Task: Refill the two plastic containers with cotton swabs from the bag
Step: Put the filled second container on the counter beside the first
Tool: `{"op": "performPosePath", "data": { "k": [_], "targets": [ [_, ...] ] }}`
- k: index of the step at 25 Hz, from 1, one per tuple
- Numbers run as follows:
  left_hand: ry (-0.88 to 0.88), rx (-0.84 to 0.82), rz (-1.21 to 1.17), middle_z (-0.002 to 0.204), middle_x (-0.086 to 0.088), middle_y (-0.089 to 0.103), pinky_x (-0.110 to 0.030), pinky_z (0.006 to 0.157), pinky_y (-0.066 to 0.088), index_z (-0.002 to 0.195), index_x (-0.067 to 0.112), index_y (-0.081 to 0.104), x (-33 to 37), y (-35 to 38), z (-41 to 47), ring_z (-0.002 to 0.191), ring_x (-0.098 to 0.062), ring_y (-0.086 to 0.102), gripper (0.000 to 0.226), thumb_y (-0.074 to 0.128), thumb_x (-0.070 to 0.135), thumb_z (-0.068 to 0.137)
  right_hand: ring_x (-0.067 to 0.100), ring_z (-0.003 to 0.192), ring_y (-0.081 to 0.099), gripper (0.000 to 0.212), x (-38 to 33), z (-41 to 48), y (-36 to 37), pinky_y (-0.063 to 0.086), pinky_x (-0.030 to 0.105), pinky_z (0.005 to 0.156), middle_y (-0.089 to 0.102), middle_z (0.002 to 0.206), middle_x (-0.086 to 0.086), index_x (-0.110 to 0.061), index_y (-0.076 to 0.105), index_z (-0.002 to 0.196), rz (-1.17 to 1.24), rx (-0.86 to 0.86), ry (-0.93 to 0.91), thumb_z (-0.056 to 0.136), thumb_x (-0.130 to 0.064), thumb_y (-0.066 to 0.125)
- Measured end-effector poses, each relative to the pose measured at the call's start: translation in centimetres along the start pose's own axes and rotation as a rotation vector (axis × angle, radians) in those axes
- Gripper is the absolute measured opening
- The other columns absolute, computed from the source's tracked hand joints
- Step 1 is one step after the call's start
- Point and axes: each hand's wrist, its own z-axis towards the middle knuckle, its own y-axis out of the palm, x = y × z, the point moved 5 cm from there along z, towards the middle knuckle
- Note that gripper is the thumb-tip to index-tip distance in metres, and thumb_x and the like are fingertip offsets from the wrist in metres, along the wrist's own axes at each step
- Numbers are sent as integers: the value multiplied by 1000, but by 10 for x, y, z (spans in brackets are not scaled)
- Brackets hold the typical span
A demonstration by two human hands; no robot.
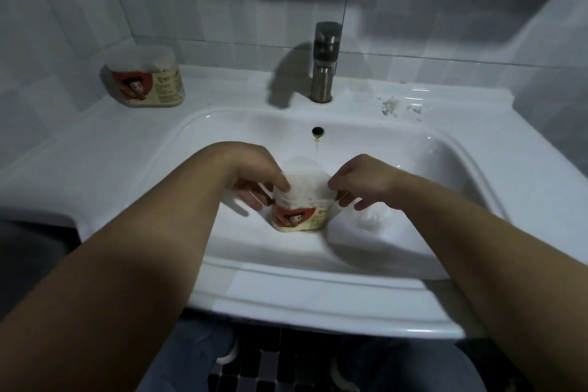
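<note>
White bathroom sink [286,296], dim light | frame centre: plastic container [300,216] upright in basin | left hand [254,175] grips its upper left side | right hand [361,180] touches its right edge, grip unclear | second container [149,79] upper left, on counter

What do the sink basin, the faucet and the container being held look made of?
Sink basin: glossy white ceramic, likely, given its sharp highlights. Faucet: brushed metal with a dull grey sheen. Held container: translucent plastic, apparently, since white contents show through; printed label below.
</note>
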Motion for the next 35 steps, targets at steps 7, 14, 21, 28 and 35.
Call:
{"op": "performPosePath", "data": {
  "k": [7, 14, 21, 28, 35],
  "targets": [
    [55, -20, 23, 94, -13, 79, -29, 87, 61, 110, 0, 74, 6, 3, -8, 88, -19, 78, 27, 81, 10, 86, 20, 83, 77, 24, 6, 2, 4, 57, 35, 78, 80, 85, 5, 0, 74, 99, -2, -59, 47, 94, -23, 69],
    [74, 4, -24, 85, -9, 80, -27, 71, 63, 117, 13, 71, 5, 4, -8, 76, -16, 78, 35, 81, 4, 85, 22, 81, 75, 29, 7, 1, 9, 58, 35, 72, 76, 103, 7, -6, 66, 122, 4, -70, 44, 96, -20, 66],
    [122, 96, -74, 102, -11, 77, -35, 80, 63, 115, 14, 69, 4, 0, -5, 80, -18, 78, 32, 79, 11, 85, 15, 79, 61, 85, -11, 0, 25, 49, 23, 56, 56, 123, -3, -27, 38, 147, -288, -91, -238, 77, -18, 85],
    [309, 279, -331, 112, -3, 74, -36, 78, 60, 115, 18, 70, 30, -16, -26, 98, -18, 71, 24, 60, 35, 101, 12, 78, 63, 72, -20, 8, -9, 46, 20, 49, 63, 119, -6, -29, 53, 131, 106, 163, -326, 70, -20, 89],
    [449, 83, -309, 121, 3, 73, -47, 97, 58, 132, 31, 60, 35, -14, -28, 116, -17, 67, 45, 76, 27, 90, 23, 111, 66, 60, -32, -6, -18, 63, 49, 78, 62, 124, -5, -30, 51, 133, 436, 122, -371, 83, -13, 81]
  ]
}}
